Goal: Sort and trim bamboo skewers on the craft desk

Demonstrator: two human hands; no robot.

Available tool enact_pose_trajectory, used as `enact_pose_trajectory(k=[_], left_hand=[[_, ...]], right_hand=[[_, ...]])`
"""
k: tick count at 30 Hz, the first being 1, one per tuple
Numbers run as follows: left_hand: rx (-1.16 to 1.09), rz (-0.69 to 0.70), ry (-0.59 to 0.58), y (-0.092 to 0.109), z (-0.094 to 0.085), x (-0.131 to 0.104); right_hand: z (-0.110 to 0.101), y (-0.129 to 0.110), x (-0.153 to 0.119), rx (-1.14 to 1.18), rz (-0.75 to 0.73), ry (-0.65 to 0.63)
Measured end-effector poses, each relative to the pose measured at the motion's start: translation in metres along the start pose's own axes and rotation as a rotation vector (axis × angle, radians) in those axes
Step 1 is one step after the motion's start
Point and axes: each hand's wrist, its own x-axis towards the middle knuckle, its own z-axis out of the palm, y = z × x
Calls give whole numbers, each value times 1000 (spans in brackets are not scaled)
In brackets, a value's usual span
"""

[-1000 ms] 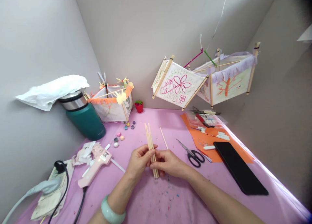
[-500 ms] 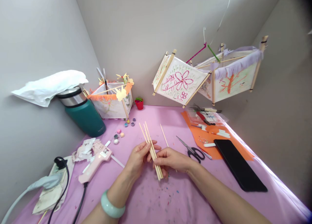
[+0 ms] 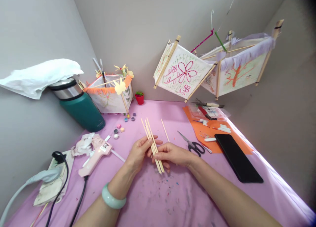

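You have the thin sticks (image 3: 154, 149) gathered but seemingly unjoined, left hand (image 3: 138, 151) and right hand (image 3: 174, 153) both pinched round them, while another stick (image 3: 165, 130) lies on the cloth (image 3: 148, 200)

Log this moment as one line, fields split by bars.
left hand: holds wooden sticks | right hand: holds same sticks, lower down | loose stick: on purple cloth | scissors: on cloth

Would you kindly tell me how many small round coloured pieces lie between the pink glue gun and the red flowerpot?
8 visible: nearer the flowerpot, yellow, blue and two purplish pieces; nearer the glue gun, pink, peach, dark grey and white ones. Some may be hidden.
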Motion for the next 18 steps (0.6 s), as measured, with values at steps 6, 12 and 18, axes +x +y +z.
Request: enact_pose_trajectory(k=[6, 12, 18], left_hand=[[3, 10, 11, -2, -1, 2], [-40, 33, 75, 2, 0, 0], [-142, 97, 257, 9, -6, 5]], right_hand=[[2, 1, 0, 44, 0, 6], [2, 4, 2, 82, -1, 37], [-3, 3, 0, 84, 72, 51]])
